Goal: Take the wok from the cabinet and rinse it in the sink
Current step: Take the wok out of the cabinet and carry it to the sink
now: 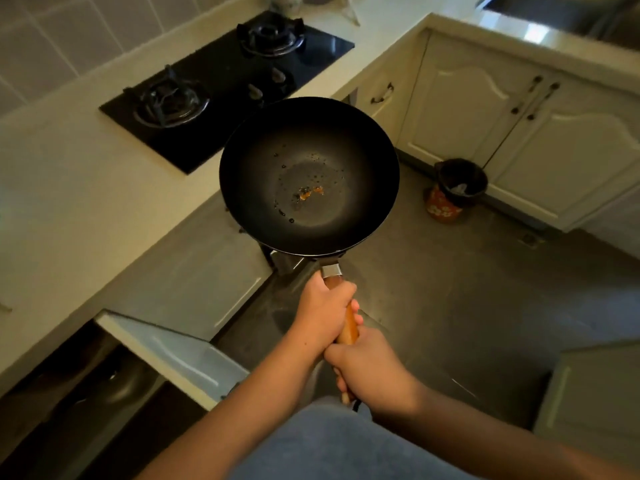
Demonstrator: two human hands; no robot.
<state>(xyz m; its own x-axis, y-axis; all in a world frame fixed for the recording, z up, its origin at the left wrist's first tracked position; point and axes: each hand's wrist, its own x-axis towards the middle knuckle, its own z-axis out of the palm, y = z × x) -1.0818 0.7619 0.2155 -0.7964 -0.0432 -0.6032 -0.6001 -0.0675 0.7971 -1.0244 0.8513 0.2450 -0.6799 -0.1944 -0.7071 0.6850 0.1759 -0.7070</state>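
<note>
A black wok [308, 174] with a wooden handle [348, 329] hangs level in the air over the grey floor, in front of the counter edge. Orange food scraps and oil drops lie in its bottom. My left hand [323, 311] grips the handle close to the metal collar. My right hand [367, 365] grips the handle's rear end. The lower cabinet [114, 386] at the bottom left stands with its door [173, 355] swung open. The sink [554, 12] shows only as a dark basin at the top right corner.
A black two-burner gas hob [221, 88] is set into the pale counter [69, 202] on the left. Cream cabinet doors [485, 109] run under the far counter. A red bin with a black liner [453, 188] stands on the floor by them.
</note>
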